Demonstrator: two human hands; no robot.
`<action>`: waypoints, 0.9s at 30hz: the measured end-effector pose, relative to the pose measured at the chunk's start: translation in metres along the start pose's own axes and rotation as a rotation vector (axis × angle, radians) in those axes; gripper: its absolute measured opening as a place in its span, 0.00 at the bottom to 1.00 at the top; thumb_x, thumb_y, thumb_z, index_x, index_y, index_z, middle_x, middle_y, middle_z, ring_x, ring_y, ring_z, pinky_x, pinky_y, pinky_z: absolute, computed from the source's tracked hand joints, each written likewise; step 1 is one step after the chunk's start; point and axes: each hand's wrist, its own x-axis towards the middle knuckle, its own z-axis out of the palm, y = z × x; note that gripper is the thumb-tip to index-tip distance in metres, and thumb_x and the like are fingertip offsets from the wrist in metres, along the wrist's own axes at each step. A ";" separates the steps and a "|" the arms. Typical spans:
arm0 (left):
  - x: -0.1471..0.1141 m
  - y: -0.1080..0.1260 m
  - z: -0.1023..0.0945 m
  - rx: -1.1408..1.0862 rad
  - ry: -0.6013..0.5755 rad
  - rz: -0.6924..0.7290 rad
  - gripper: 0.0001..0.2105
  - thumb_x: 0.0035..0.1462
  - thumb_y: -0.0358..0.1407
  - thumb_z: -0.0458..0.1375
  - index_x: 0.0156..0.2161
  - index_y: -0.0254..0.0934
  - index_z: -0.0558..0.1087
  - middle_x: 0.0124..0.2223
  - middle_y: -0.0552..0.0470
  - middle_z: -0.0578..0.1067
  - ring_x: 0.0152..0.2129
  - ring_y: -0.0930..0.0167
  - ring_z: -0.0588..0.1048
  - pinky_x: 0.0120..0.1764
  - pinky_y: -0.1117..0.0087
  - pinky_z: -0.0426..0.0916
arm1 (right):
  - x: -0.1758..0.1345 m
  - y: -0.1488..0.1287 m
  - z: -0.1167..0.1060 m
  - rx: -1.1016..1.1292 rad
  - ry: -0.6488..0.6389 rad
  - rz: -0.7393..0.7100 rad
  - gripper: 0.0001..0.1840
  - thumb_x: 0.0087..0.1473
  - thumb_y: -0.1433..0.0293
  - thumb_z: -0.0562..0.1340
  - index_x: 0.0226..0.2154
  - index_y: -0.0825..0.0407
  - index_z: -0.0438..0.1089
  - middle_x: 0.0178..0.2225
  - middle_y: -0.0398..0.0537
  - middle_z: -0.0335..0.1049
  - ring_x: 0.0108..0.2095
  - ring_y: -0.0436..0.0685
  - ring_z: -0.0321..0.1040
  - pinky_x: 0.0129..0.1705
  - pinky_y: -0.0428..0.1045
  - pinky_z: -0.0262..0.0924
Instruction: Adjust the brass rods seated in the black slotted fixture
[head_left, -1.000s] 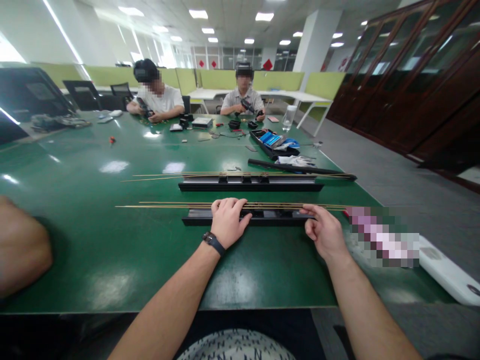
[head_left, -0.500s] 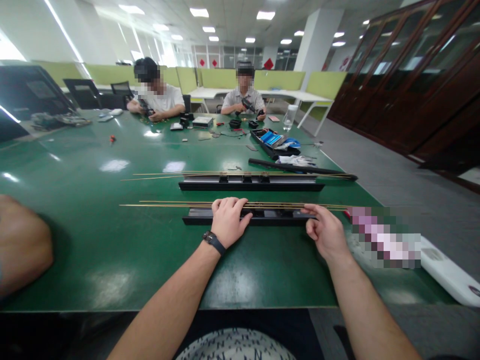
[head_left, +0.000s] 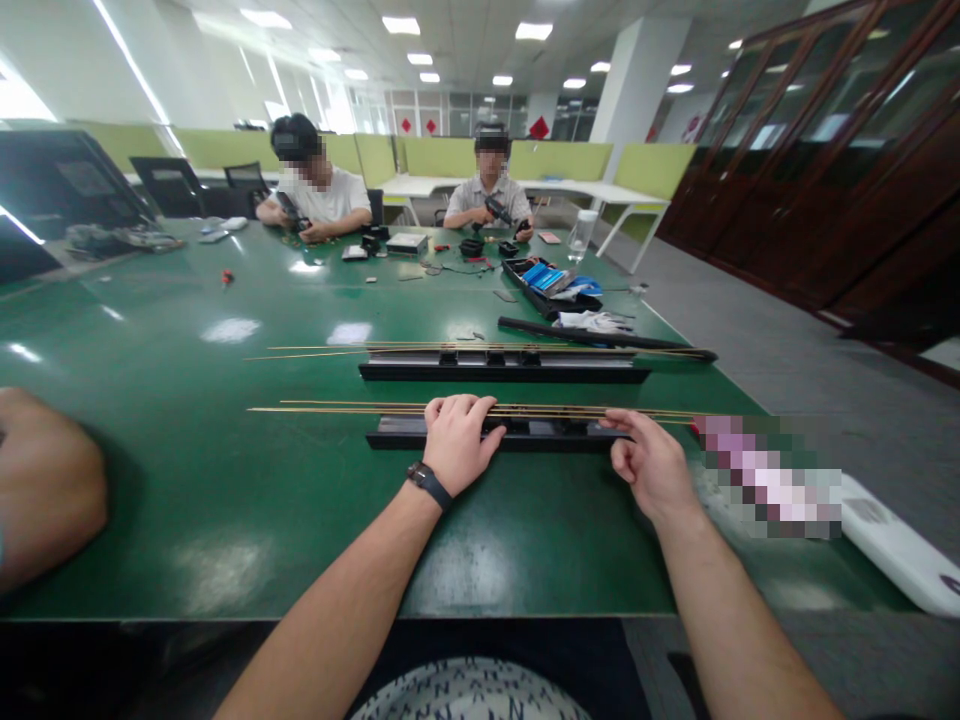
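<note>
Across the near black rail (head_left: 559, 441) lie several long, thin golden rods (head_left: 337, 405), roughly parallel to it. My left hand (head_left: 459, 432), a watch on its wrist, is closed over the left half of this rail and its rods, with the thumb on the near side. What lies under its palm is hidden. Toward the rail's right end, my right hand (head_left: 652, 455) pinches a rod with its fingertips, the other fingers curled. Behind them is a second black rail (head_left: 502, 374) with more thin golden rods (head_left: 322, 352) across it.
Another person's arm (head_left: 49, 490) rests at the left edge. A white device (head_left: 892, 545) lies at the right beside a blurred-out patch. Farther back are a black rod (head_left: 600, 338), gloves (head_left: 592, 321) and a black tray (head_left: 536, 297) with blue items. Two people sit across the green table (head_left: 187, 420).
One thin rod under my hands has slid slightly to the right; its left end now sits a little closer to the rail. Both hands stay almost in place.
</note>
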 end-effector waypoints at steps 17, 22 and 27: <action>0.000 0.001 -0.001 0.001 -0.002 -0.007 0.15 0.63 0.44 0.61 0.54 0.45 0.73 0.50 0.48 0.78 0.50 0.61 0.73 0.55 0.54 0.57 | -0.002 -0.001 0.002 -0.022 -0.014 -0.006 0.20 0.55 0.55 0.67 0.40 0.54 0.78 0.38 0.53 0.77 0.14 0.44 0.60 0.10 0.41 0.40; 0.000 0.000 0.000 0.001 -0.002 -0.009 0.15 0.64 0.44 0.60 0.54 0.45 0.73 0.50 0.47 0.78 0.50 0.61 0.73 0.55 0.54 0.57 | 0.001 0.001 0.000 0.003 0.071 -0.033 0.17 0.55 0.58 0.67 0.37 0.55 0.78 0.35 0.52 0.76 0.13 0.44 0.59 0.10 0.41 0.40; 0.000 0.000 -0.001 0.000 0.007 -0.002 0.15 0.63 0.44 0.61 0.54 0.45 0.73 0.49 0.48 0.78 0.50 0.62 0.74 0.55 0.54 0.57 | -0.001 0.000 0.000 0.004 -0.005 -0.022 0.18 0.55 0.56 0.67 0.38 0.54 0.79 0.37 0.52 0.77 0.14 0.44 0.60 0.10 0.41 0.41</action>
